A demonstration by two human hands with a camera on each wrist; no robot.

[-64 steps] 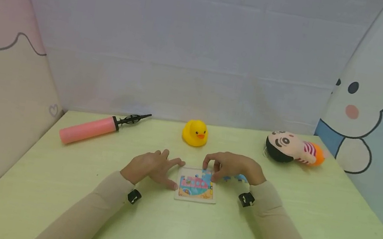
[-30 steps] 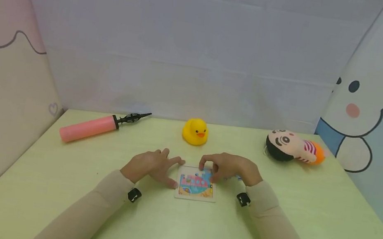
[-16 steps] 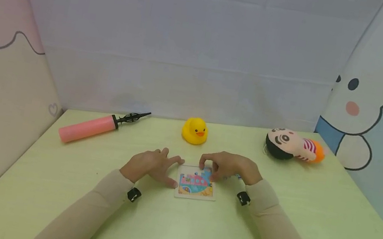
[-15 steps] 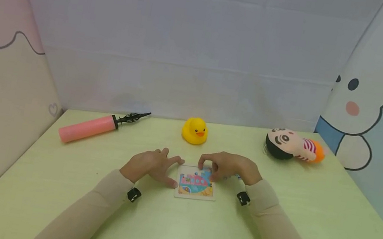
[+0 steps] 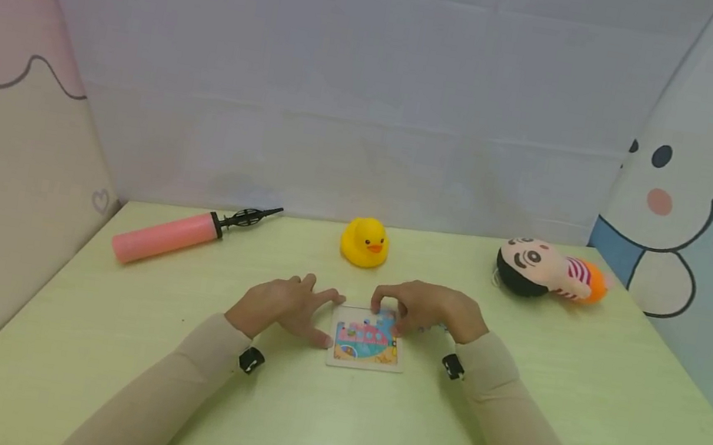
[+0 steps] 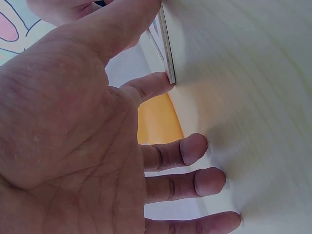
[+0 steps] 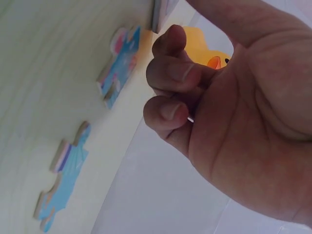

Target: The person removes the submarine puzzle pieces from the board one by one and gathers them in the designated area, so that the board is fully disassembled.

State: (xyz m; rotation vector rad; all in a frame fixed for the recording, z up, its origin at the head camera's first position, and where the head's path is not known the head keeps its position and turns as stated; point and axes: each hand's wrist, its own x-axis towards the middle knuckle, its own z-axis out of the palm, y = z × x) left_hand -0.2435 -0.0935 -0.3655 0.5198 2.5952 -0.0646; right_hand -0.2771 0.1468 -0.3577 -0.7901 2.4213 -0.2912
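While my left hand (image 5: 284,307) lies spread, thumb and forefinger against the left edge of the puzzle board (image 5: 366,345), my right hand (image 5: 430,310) curls over the board's far right corner, fingertips pressing there; I cannot tell whether it pinches a piece. Two loose puzzle pieces (image 7: 118,65) lie just right of the board. Farther off on the tabletop (image 5: 325,420) sit a rubber duck (image 5: 364,242), a pink pump (image 5: 166,237) and a doll (image 5: 548,269).

The puzzle board (image 5: 367,345) lies on the table (image 5: 100,337) between both hands — duck (image 5: 364,242) behind, pump (image 5: 167,237) far left, doll (image 5: 548,269) far right.
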